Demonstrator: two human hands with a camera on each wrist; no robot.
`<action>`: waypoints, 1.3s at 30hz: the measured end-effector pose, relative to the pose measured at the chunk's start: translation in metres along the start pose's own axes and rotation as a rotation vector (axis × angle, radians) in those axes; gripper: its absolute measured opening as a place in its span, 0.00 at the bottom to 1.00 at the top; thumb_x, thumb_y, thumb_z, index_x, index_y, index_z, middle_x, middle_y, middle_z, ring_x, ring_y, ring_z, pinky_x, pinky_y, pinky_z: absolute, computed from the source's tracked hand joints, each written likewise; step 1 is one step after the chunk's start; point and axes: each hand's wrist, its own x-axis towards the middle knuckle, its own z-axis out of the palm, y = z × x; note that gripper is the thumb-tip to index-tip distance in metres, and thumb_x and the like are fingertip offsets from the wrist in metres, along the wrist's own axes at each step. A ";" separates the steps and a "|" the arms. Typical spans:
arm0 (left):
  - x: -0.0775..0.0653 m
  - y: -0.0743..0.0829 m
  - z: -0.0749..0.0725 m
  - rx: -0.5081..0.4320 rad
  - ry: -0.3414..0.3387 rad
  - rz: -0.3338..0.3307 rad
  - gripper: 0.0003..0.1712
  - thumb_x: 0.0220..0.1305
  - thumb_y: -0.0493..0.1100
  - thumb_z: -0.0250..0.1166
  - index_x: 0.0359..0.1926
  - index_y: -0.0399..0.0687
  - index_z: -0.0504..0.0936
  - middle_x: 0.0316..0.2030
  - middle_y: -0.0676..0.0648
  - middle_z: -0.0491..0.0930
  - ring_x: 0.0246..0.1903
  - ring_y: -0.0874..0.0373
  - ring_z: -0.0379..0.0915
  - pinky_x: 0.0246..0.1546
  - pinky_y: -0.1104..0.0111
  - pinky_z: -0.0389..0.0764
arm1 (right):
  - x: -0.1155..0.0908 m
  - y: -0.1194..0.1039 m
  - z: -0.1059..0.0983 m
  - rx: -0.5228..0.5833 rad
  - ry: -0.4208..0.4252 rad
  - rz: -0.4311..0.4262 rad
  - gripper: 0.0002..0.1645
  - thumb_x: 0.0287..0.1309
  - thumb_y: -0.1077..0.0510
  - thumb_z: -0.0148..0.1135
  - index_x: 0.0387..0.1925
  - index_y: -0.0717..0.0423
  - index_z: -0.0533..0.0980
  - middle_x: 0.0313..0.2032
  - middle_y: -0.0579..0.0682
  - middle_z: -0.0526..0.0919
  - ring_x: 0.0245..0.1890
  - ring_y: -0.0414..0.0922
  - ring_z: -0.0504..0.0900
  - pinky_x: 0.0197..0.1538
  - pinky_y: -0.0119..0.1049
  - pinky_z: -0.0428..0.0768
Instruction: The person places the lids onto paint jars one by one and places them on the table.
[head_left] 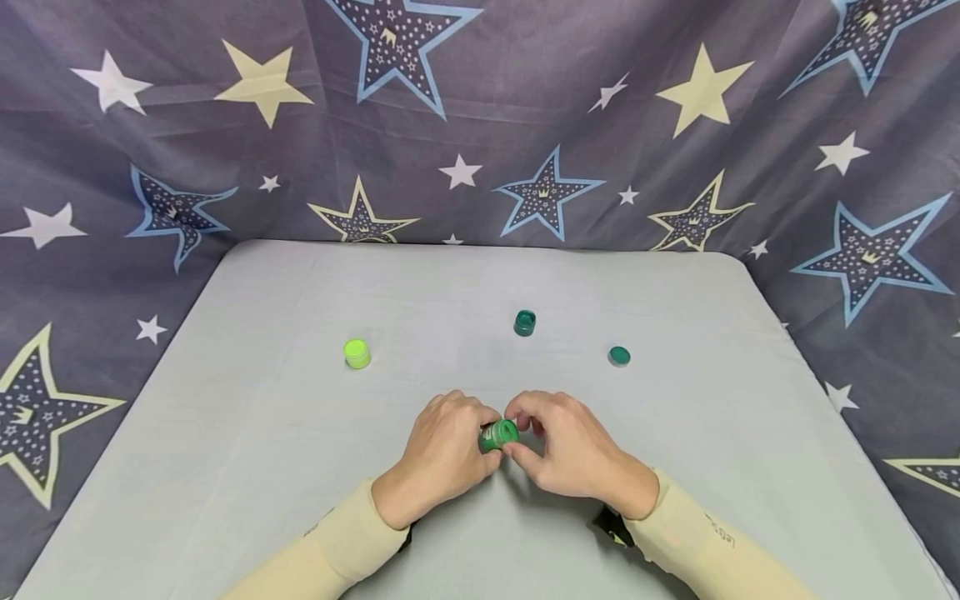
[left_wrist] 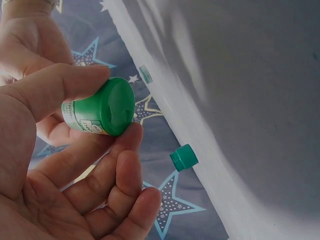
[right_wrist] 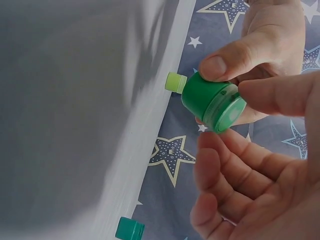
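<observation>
My left hand grips a small green paint jar by its body, thumb on one side and fingers on the other. The jar lies tilted, its clear-rimmed round end toward the right hand. At that rim, the thumb and a finger of my right hand pinch from opposite sides; its other fingers curl loosely below in the right wrist view. A printed label shows on the jar's side. Beyond the hands stands a dark green jar with its mouth uncovered. To its right lies a dark green lid.
A yellow-green jar stands on the left part of the table. The table has a pale grey cover, and a dark star-patterned cloth hangs behind it and along both sides.
</observation>
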 end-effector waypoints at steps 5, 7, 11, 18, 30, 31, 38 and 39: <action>0.000 0.000 0.000 0.004 0.000 -0.002 0.12 0.43 0.39 0.81 0.30 0.55 0.89 0.24 0.59 0.80 0.26 0.63 0.66 0.35 0.67 0.69 | 0.001 0.000 0.000 0.013 0.010 0.008 0.11 0.53 0.56 0.77 0.36 0.47 0.81 0.27 0.45 0.80 0.23 0.43 0.76 0.29 0.31 0.72; 0.000 0.000 0.000 0.008 0.001 -0.002 0.12 0.43 0.39 0.81 0.30 0.55 0.88 0.23 0.59 0.79 0.26 0.63 0.65 0.35 0.67 0.69 | 0.001 0.000 0.000 0.013 0.018 0.005 0.11 0.53 0.55 0.77 0.34 0.47 0.81 0.26 0.45 0.80 0.22 0.40 0.74 0.27 0.31 0.72; 0.000 0.001 0.000 0.017 0.004 0.000 0.12 0.43 0.39 0.81 0.28 0.57 0.86 0.21 0.58 0.77 0.25 0.62 0.64 0.34 0.67 0.68 | 0.001 0.001 0.001 0.011 0.030 -0.006 0.10 0.54 0.54 0.77 0.32 0.47 0.80 0.25 0.45 0.80 0.21 0.38 0.72 0.26 0.30 0.72; 0.000 0.001 0.000 0.020 0.008 0.010 0.15 0.43 0.38 0.79 0.21 0.59 0.81 0.17 0.62 0.68 0.24 0.62 0.62 0.33 0.67 0.66 | 0.002 0.001 0.002 0.006 0.039 -0.012 0.11 0.58 0.50 0.75 0.29 0.45 0.79 0.22 0.43 0.78 0.19 0.32 0.67 0.23 0.29 0.69; 0.000 0.001 0.000 0.027 0.010 0.023 0.15 0.45 0.39 0.80 0.21 0.59 0.80 0.18 0.60 0.72 0.23 0.63 0.62 0.33 0.67 0.67 | 0.001 0.004 0.005 -0.016 0.045 0.019 0.16 0.60 0.48 0.73 0.24 0.45 0.76 0.18 0.38 0.72 0.16 0.30 0.63 0.20 0.28 0.66; 0.000 0.001 0.000 0.024 0.010 0.021 0.14 0.46 0.39 0.80 0.21 0.58 0.81 0.18 0.60 0.73 0.23 0.63 0.62 0.33 0.67 0.67 | 0.001 0.004 0.005 -0.015 0.045 0.021 0.16 0.60 0.48 0.73 0.24 0.46 0.76 0.18 0.38 0.72 0.16 0.30 0.63 0.20 0.28 0.66; -0.001 0.002 -0.001 0.013 0.004 0.011 0.11 0.45 0.38 0.79 0.24 0.56 0.84 0.21 0.57 0.78 0.24 0.62 0.63 0.34 0.67 0.68 | 0.001 0.004 0.003 -0.020 0.049 0.025 0.15 0.58 0.45 0.75 0.27 0.47 0.79 0.20 0.42 0.77 0.17 0.31 0.66 0.22 0.29 0.69; -0.001 0.001 -0.001 0.012 0.003 0.011 0.11 0.44 0.38 0.80 0.24 0.57 0.84 0.21 0.57 0.78 0.24 0.62 0.64 0.34 0.67 0.68 | 0.001 0.004 0.003 -0.021 0.051 0.022 0.14 0.58 0.45 0.75 0.28 0.47 0.79 0.21 0.43 0.78 0.18 0.31 0.66 0.22 0.29 0.69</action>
